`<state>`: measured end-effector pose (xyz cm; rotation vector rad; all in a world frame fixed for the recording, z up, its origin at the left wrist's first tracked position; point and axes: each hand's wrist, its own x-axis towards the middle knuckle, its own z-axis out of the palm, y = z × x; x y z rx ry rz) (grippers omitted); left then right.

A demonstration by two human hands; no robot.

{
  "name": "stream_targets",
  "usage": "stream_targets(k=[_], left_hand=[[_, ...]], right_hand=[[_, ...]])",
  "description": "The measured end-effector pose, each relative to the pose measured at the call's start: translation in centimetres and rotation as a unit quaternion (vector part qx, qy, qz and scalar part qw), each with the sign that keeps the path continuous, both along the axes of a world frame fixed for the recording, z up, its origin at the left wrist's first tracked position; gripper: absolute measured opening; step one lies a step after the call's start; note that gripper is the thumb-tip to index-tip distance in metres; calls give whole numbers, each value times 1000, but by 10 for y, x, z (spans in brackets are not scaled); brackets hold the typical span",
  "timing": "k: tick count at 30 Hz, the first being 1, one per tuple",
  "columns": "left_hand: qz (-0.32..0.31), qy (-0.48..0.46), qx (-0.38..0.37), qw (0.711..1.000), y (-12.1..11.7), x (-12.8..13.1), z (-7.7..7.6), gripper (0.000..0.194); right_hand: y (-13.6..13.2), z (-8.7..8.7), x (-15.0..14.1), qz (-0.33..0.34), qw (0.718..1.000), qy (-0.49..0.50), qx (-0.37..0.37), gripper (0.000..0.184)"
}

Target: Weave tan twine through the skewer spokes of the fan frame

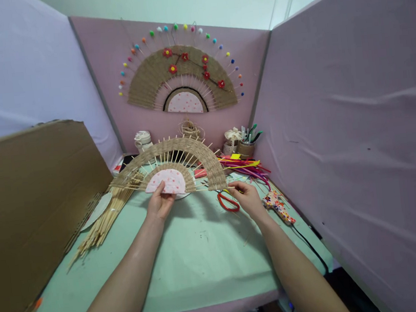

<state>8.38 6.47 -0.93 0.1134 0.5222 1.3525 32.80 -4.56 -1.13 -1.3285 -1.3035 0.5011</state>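
A: From the head view, what do I have in the grip?

B: I see the left hand [160,203] hold the woven fan [166,178] by its dotted half-disc, thumb on the front. The right hand [247,196] has its fingertips close together on the end of the bottom stick [202,190], in a narrow pinch, as it seems to me. So the fan is between both hands, raised over the table.

A: Which step is this, and what does it call for?

B: I judge it is adjusting or checking that lower edge. A next move would call for a firm left hold and a light right pinch, because the sticks look thin.

A: What can you not see?

B: The left fingers behind the half-disc. Also, the scissors [230,210] just below the right hand have blades I cannot make out.
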Motion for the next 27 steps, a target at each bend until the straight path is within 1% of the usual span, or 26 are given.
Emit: stream_targets(k=[2,4,6,9,11,14,18,21,23,27], left_hand=[[-7,10,-2,1000,-1,0,1,26],[-11,21,3,1000,0,-1,1,25],[-14,34,14,999,2,-3,1,25],[-13,48,22,999,4,-6,2,26],[-9,53,19,998,4,-8,5,29],[-10,68,16,997,3,-11,9,31],[-18,95,18,995,2,-15,11,33],[-40,106,30,993,4,-18,11,33],[-46,108,38,992,5,-20,10,31],[-51,109,45,992,5,-19,8,27]], right_hand=[[-2,2,-1,-10,1000,-4,4,19],[-5,5,-1,-35,999,-27,19,20],[-7,7,-1,-69,993,-79,46,21],[-9,8,1,-104,976,-170,93,23],[-10,9,2,-105,965,-215,110,24],[-10,8,5,-87,956,-257,115,24],[-7,5,11,-37,960,-261,93,20],[-6,4,14,2,965,-248,84,18],[-5,4,14,1,968,-236,84,18],[-7,6,11,-24,975,-203,85,20]])
